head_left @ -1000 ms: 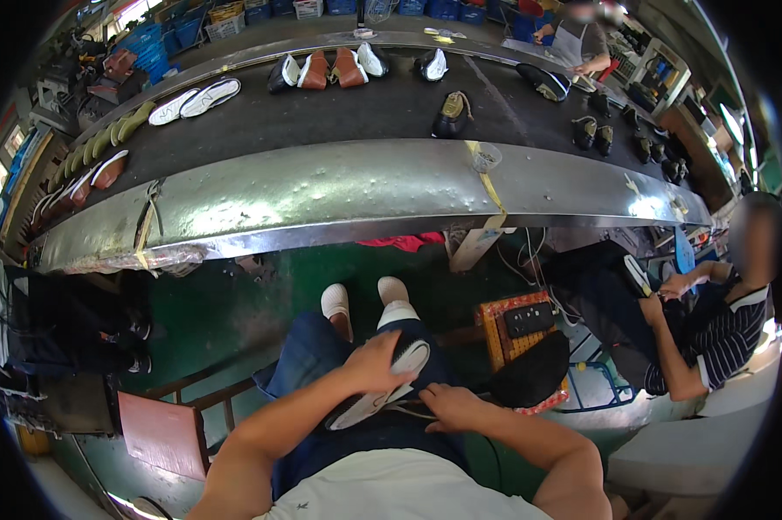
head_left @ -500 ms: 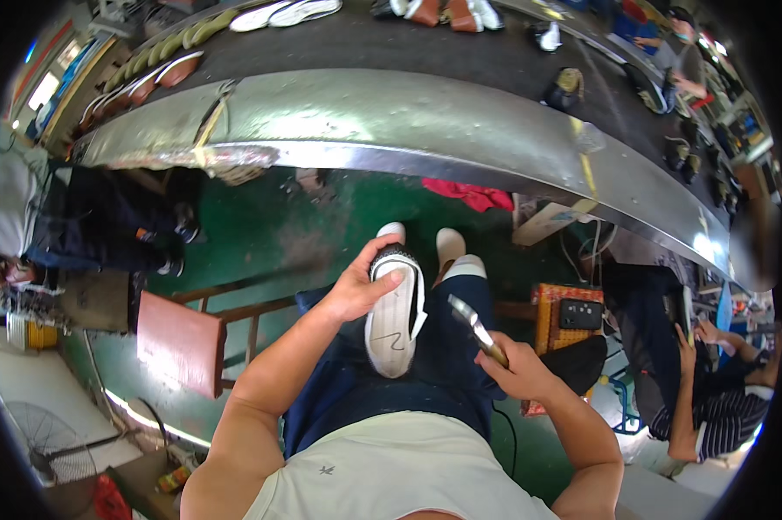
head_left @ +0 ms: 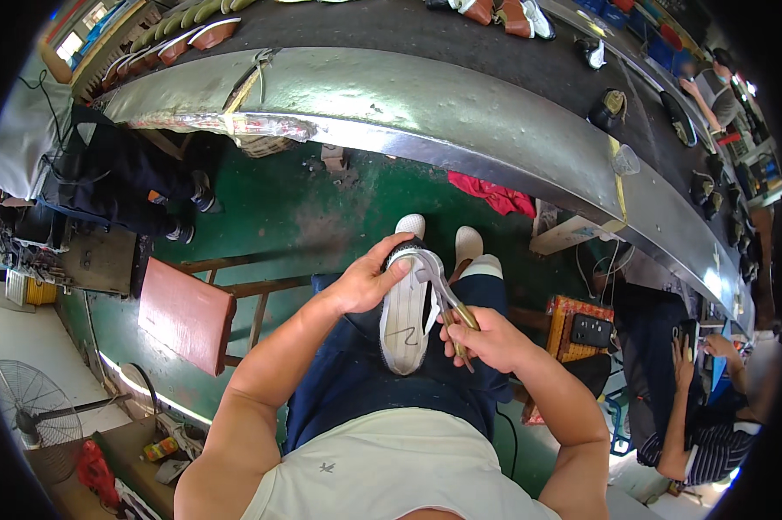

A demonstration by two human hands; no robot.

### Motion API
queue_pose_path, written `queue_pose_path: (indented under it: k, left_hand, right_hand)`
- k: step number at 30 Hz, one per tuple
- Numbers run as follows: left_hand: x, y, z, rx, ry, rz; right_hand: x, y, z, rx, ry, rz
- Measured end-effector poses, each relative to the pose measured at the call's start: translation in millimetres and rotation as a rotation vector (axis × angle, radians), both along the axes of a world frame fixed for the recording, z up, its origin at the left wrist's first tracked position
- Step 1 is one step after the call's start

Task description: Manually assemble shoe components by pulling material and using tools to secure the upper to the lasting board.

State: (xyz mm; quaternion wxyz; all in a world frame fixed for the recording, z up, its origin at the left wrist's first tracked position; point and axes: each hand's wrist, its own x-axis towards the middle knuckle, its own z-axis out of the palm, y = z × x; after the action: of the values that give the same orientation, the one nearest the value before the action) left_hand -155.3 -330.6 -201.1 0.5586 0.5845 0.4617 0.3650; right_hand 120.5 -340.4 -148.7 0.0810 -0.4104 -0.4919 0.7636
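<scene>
My left hand (head_left: 369, 282) is closed around the far end of a shoe (head_left: 400, 321), its thumb resting on the underside. The shoe's pale bottom faces up and bears a dark pen squiggle; a black edge shows at the far end and a loose white strip along the right side. My right hand (head_left: 486, 338) grips pincers (head_left: 444, 296) by brass-coloured handles. Their curved metal head lies over the far right part of the shoe, near my left thumb. Whether the jaws bite the shoe's edge I cannot tell.
A dark conveyor belt (head_left: 391, 28) with a metal edge (head_left: 356, 95) runs across the far side, carrying several shoes. On the left stand a brown-topped stool (head_left: 187, 314) and a fan (head_left: 34, 416). A phone (head_left: 592, 329) lies at right, near a seated co-worker (head_left: 712, 451).
My right hand has brought the pincers left and up onto the shoe's far end. My left hand still holds the shoe, and the whole view has shifted slightly.
</scene>
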Motion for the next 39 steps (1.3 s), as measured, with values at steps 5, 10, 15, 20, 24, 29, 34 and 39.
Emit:
queue_pose_path:
  k: [5,10,15,20,24,29,34,39]
  left_hand:
    - [0.4,8.9,-23.1,-0.042,-0.116,0.025]
    - [0.4,13.2,-23.6,-0.183,-0.325,-0.031]
    - [13.2,11.7,-22.8,-0.239,-0.3,0.098]
    - [17.4,20.0,-16.3,-0.258,-0.162,0.15]
    - [13.6,20.6,-20.8,-0.268,-0.231,0.086]
    - [12.0,15.3,-16.8,-0.231,-0.258,0.051]
    - [26.1,-37.8,-18.6,-0.173,0.459,0.228]
    - [33.2,-59.4,-26.3,-0.183,0.235,0.209]
  right_hand:
    - [-1.4,-3.4,-45.2,0.595,-0.247,0.048]
    - [-3.5,-24.2,-61.5,0.8,-0.302,-0.087]
    - [0.7,-5.9,-17.3,0.578,-0.442,0.149]
    - [15.8,1.5,-3.7,0.403,-0.23,-0.009]
    - [-12.6,7.6,-7.1,0.662,-0.347,-0.079]
    - [-0.5,17.4,-16.5,0.504,-0.281,-0.084]
    - [-12.1,1.5,-66.9,0.67,-0.457,-0.265]
    - [-18.5,-24.9,-109.5,0.553,-0.323,-0.295]
